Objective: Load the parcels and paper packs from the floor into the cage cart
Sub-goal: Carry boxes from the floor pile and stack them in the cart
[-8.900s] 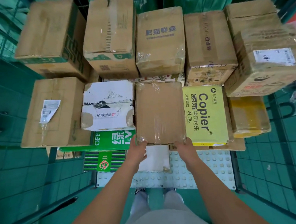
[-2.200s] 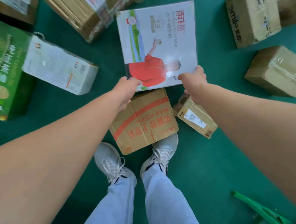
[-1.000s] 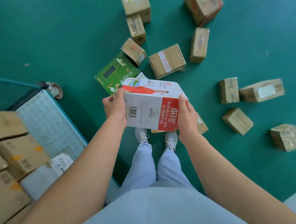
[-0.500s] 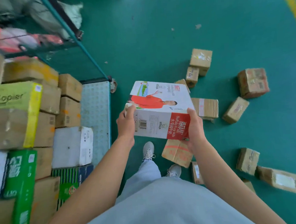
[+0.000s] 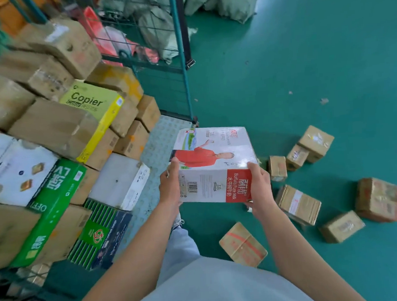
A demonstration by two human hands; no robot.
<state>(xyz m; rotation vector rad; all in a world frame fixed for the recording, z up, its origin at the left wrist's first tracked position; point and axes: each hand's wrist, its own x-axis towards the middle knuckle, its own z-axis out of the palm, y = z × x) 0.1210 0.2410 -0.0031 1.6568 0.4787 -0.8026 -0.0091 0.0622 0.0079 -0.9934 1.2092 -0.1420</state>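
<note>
I hold a white and red milk carton box (image 5: 213,165) in the air in front of me. My left hand (image 5: 170,187) grips its left side and my right hand (image 5: 260,186) grips its right side. The cage cart (image 5: 182,58) stands at the left, stacked with cardboard parcels, a yellow Copier paper pack (image 5: 92,105) and a green paper pack (image 5: 54,201). A bare strip of the cart's dotted floor (image 5: 160,148) shows just left of the held box. Several brown parcels (image 5: 298,202) lie on the green floor at the right.
A taped parcel with red stripes (image 5: 244,244) lies by my feet. Grey-green sacks (image 5: 221,0) are piled beyond the cart. The cart's wire wall and corner post stand upright just beyond the held box. Open green floor stretches to the upper right.
I have turned further towards the cart with the milk box held in both hands. The cart's stack now fills the left of the view and the box is close to the cart's open edge.
</note>
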